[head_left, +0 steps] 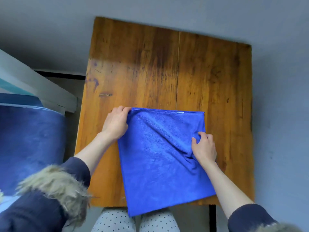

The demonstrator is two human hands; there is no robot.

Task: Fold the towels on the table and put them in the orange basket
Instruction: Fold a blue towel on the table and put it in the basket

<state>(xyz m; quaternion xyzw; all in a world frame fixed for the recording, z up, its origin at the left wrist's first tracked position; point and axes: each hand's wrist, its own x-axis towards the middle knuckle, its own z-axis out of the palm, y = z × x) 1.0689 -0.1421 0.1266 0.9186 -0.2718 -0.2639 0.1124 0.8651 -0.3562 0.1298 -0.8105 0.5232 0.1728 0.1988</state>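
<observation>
At the far left a blue upholstered seat (30,144) is standing beside a pale window ledge (38,84), and a dark sleeve with a fur cuff (55,185) is crossing the lower corner. Two hands are working on one blue towel (160,164); no other towel and no basket are showing. The left hand (115,124) is gripping the towel's far left corner, its fingers curled over the hem and pressed together. The towel, a bright blue terry cloth folded into a rectangle, is lying on the near half of the wooden table (150,64), its near edge hanging over the table's front above a pair of knees in dotted trousers (133,221); a small white tag is peeking from its far edge. The right hand (204,146) is pinching a bunched ridge of cloth near the right edge, thumb and fingers curled round it, creases running diagonally from there. The table is standing against a grey wall (275,97).
</observation>
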